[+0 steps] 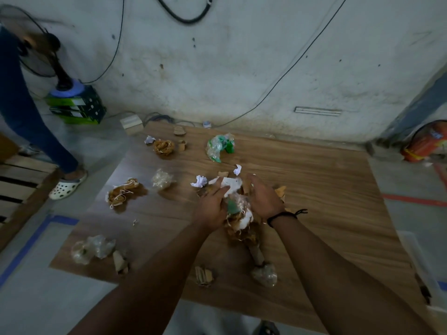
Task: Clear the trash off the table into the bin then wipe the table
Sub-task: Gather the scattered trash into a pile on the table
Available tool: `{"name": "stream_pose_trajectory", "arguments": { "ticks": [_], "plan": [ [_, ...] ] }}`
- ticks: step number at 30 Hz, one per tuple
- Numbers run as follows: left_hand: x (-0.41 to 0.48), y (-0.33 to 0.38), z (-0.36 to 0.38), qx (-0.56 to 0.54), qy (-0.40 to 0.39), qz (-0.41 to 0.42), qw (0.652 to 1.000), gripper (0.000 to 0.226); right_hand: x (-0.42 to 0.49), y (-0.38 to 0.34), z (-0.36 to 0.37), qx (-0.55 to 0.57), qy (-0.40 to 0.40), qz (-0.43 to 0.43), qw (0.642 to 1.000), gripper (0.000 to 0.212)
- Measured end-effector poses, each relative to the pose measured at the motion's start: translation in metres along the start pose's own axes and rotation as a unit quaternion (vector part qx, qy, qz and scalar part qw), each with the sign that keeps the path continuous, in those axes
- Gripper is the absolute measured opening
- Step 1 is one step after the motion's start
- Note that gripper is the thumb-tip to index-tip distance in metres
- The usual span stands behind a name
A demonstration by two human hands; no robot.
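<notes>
A wooden table (326, 184) is strewn with trash. My left hand (211, 206) and my right hand (264, 201) press from both sides on a heap of mixed trash (238, 213) at the table's middle: white paper, brown paper, string and a green scrap. Loose pieces lie around: a green and clear plastic wrapper (220, 147) at the back, a brown paper wad (164, 146) back left, another brown wad with string (123, 193) at the left, a clear plastic wad (162, 179), crumpled clear plastic (93, 247) front left, and small white paper balls (199, 182).
Cardboard bits (204, 275) and a plastic lump (264, 274) lie near the front edge. A person in jeans (29, 122) stands at the left by a fan on a green box (77, 107). An orange bag (428, 141) sits at the right wall. Cables hang on the wall.
</notes>
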State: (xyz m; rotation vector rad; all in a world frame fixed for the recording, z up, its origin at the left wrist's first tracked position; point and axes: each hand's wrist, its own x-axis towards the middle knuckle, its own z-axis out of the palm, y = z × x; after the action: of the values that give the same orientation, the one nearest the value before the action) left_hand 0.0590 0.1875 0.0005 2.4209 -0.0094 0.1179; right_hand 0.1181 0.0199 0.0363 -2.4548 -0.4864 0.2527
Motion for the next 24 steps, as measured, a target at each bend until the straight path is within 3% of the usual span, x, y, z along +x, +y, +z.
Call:
{"name": "stream_pose_trajectory", "arguments": {
  "ticks": [5,10,18,24],
  "plan": [
    [0.009,0.001,-0.013,0.036,0.033,-0.003,0.999,0.050,0.007,-0.002,-0.011,0.004,0.006,-0.020,1.000,0.062],
    [0.025,0.009,-0.038,0.105,0.066,-0.054,0.991,0.051,0.035,-0.005,-0.019,-0.005,0.014,-0.011,1.000,0.033],
    [0.052,-0.025,-0.089,0.130,0.166,-0.093,0.973,0.034,0.104,-0.050,-0.019,-0.020,0.032,-0.082,0.996,0.057],
    [0.069,-0.071,-0.104,0.164,0.154,-0.135,0.965,0.041,0.161,-0.057,0.012,-0.086,0.045,-0.101,0.990,0.065]
  ]
}}
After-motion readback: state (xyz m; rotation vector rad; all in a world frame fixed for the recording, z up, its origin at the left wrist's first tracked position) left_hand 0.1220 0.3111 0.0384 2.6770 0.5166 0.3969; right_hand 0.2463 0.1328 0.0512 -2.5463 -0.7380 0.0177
